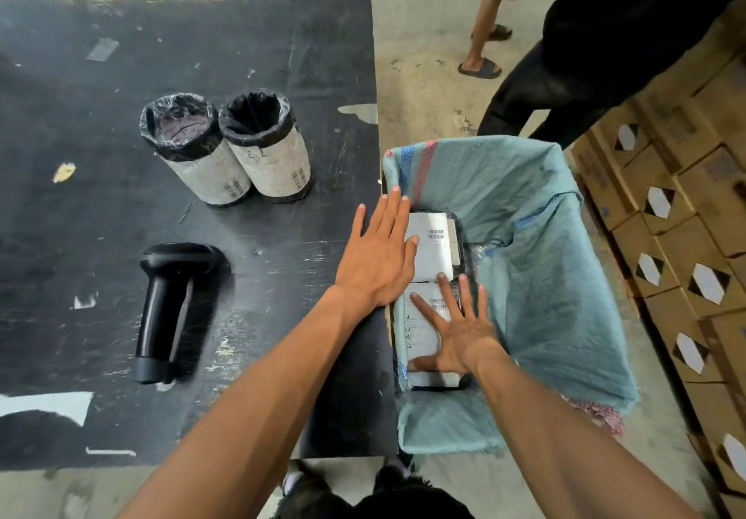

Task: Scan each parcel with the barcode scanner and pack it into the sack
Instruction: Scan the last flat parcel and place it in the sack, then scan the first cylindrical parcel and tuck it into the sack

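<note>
Two parcels pressed down in the sack, two still waiting on the table.

From the left: our barcode scanner point(171, 310) lies idle beside two cylindrical parcels point(226, 147). Our left hand point(377, 254) and right hand point(456, 327), both spread flat and gripping nothing, push the far parcel point(434, 246) and near parcel point(422, 329) down inside the teal woven sack point(545, 276), likely to seat them snugly.

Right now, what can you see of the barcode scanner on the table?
The barcode scanner is a black handheld gun type that looks like matte plastic, with a broad head and a long handle. It lies flat on the dark table, head away from the person, handle base toward them. Nothing touches it: both hands are over at the sack. No cable is visible.
</note>
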